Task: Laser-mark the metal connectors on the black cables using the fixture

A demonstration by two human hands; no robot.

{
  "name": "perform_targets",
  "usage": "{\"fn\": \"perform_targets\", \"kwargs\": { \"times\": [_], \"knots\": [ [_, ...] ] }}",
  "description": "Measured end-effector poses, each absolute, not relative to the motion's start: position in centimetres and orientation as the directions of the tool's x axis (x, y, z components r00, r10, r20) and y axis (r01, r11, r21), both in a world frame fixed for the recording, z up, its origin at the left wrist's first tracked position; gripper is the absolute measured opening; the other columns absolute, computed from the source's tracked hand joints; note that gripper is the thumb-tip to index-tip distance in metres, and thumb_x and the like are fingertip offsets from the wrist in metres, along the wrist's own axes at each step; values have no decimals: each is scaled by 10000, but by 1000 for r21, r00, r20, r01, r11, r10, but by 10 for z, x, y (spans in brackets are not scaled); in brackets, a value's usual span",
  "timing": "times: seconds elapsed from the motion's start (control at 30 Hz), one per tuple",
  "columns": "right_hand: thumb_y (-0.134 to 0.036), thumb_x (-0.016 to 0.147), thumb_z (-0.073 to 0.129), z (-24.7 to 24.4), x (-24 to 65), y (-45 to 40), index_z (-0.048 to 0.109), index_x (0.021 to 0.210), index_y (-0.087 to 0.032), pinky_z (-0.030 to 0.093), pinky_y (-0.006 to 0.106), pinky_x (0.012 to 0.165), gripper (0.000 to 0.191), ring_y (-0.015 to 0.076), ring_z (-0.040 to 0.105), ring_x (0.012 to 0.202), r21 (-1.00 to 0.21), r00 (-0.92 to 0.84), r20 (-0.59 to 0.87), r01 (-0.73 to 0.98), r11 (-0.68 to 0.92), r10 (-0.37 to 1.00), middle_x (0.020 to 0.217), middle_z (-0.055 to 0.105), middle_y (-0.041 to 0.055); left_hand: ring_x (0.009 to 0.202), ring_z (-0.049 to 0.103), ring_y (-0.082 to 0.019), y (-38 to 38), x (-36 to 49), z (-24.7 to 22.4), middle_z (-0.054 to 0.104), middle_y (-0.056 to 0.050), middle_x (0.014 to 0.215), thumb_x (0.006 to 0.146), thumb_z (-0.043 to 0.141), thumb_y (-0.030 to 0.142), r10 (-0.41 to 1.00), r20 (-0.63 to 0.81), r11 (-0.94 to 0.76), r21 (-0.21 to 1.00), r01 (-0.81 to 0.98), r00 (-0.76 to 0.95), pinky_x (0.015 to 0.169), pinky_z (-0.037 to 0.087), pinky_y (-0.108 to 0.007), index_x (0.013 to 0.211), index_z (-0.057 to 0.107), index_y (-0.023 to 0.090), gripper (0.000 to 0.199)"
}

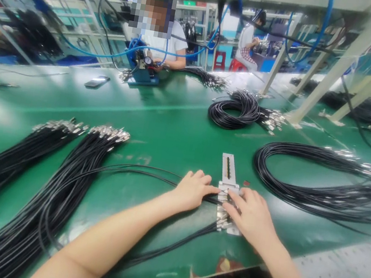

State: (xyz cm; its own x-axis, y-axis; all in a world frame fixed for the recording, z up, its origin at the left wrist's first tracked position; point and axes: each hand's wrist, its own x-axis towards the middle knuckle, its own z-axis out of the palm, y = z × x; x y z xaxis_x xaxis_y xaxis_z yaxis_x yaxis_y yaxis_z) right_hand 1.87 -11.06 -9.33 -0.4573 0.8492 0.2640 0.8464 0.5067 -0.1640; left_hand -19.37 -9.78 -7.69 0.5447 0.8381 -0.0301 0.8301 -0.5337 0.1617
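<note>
In the head view a narrow metal fixture (pixel 229 168) with a slotted plate lies on the green bench. Silver cable connectors (pixel 223 215) sit in a row along its lower part. My left hand (pixel 192 190) is at its left side, fingers curled over black cables (pixel 212 200), one digit reaching to the uppermost connector. From the right, my right hand (pixel 253 213) touches the connectors with two digits that are stretched out and apart; its other fingers are bent. The exact contact under the fingertips is too small to make out.
Two thick bundles of black cables (pixel 71 176) lie at left, connector ends pointing away. Looped cables (pixel 274 166) lie at right, with a coil (pixel 235 112) behind. Across the bench a person (pixel 175 36) works at a blue device (pixel 143 71). A phone (pixel 97 82) and slanted posts (pixel 333 74) stand out.
</note>
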Motion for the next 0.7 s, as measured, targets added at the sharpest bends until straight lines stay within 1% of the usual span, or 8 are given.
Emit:
{"fn": "perform_targets", "kwargs": {
  "times": [0.07,0.13,0.23,0.37,0.43,0.5,0.6,0.7],
  "knots": [
    [-479,881,398,-98,23,-110,633,1063,-238,406,402,813,383,227,504,899,-221,-448,294,827,516,844,951,562,87,975,405,-237,-102,-193,-76,508,-35,1099,858,393,135,825,52,-565,105,818,563,742,349,-358,1185,509,357,412],
    [-450,898,372,-104,29,-109,606,1114,-221,398,410,866,392,225,505,952,-323,-425,331,788,524,843,1012,566,92,981,399,-244,-105,-191,-74,497,-55,1118,880,380,164,791,100,-609,45,792,603,752,345,-370,1121,552,278,318],
    [-408,911,355,-109,37,-109,547,1191,-214,391,391,923,391,211,499,1042,-500,-333,339,729,468,880,1095,571,80,907,427,-232,-106,-188,-70,537,-86,962,899,377,206,764,45,-645,7,765,644,721,357,-355,919,597,161,225],
    [-403,902,377,-108,41,-109,588,1130,-236,414,369,911,353,205,526,1040,-636,-240,311,666,389,920,1090,598,52,861,469,-216,-104,-189,-65,564,-73,894,887,440,243,755,-51,-651,61,756,654,716,386,-324,860,570,147,164],
    [-406,896,391,-108,41,-109,608,1098,-238,428,361,894,340,206,542,1023,-671,-221,312,637,379,924,1069,610,48,838,497,-196,-102,-191,-64,577,-59,883,896,412,220,769,-61,-630,105,770,637,727,401,-304,861,548,154,155],
    [-400,895,398,-108,41,-109,616,1085,-244,432,360,889,329,205,551,1011,-685,-216,325,617,387,921,1055,618,45,826,523,-185,-100,-192,-63,584,-52,883,906,378,212,819,-43,-563,139,815,573,722,416,-291,883,523,161,156],
    [-389,895,403,-108,41,-108,620,1079,-252,434,362,884,316,203,555,1002,-679,-225,337,615,401,914,1046,621,41,838,546,-192,-98,-193,-61,584,-52,897,903,366,210,871,-28,-483,129,866,490,705,432,-293,901,508,169,148],
    [-383,895,405,-108,42,-108,625,1073,-251,437,369,878,313,203,553,996,-659,-233,339,633,407,912,1032,619,42,851,551,-198,-98,-194,-60,584,-53,898,892,378,200,859,-62,-499,118,858,508,712,441,-297,875,522,168,148]
  ]
}}
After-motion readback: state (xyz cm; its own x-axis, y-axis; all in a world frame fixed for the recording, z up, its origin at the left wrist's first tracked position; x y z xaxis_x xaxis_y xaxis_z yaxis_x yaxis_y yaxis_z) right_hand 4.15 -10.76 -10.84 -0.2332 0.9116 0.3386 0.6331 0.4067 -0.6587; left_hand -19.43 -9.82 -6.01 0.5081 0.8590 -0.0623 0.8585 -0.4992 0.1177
